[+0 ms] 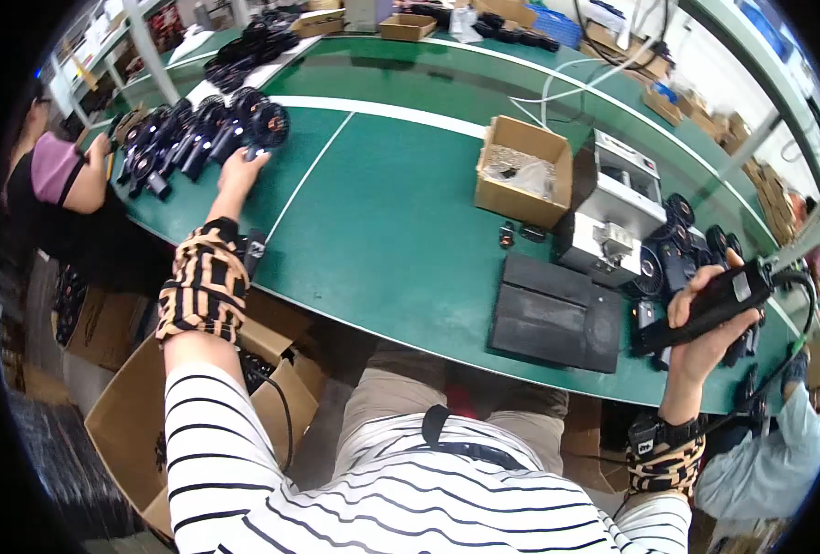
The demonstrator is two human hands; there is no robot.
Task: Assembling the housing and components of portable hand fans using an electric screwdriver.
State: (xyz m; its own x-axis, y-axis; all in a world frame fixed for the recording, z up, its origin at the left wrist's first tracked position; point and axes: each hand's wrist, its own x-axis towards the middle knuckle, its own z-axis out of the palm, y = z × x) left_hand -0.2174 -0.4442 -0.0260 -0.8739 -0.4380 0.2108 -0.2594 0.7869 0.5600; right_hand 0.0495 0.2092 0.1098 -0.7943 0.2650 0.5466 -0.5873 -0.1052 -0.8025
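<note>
Nearest the lens is the person's own striped shirt (336, 499), with both forearms in patterned sleeve covers rising from it. The right hand (710, 319) is curled around a black electric screwdriver (705, 309), fingers wrapped tight on its body and thumb on top; the tool lies roughly level above the table's near right edge, and a dark cable runs from its far end. The left hand (241, 171) stretches far out to the left, its fingertips closed on the handle end of a small black handheld fan (267, 125), the nearest of a row of such fans (184, 138) lying side by side on the green table (382, 212). Whether the fan is lifted or still rests on the table cannot be told. Just ahead of the right hand lies a black flat mat (553, 314), and beyond it a grey metal fixture (608, 217) with more black fans (682, 245) crowded beside it. A cardboard box (524, 171) holding small parts stands near the fixture. At the far left a co-worker's arm (82, 185) leans on the table edge by the fan row.
</note>
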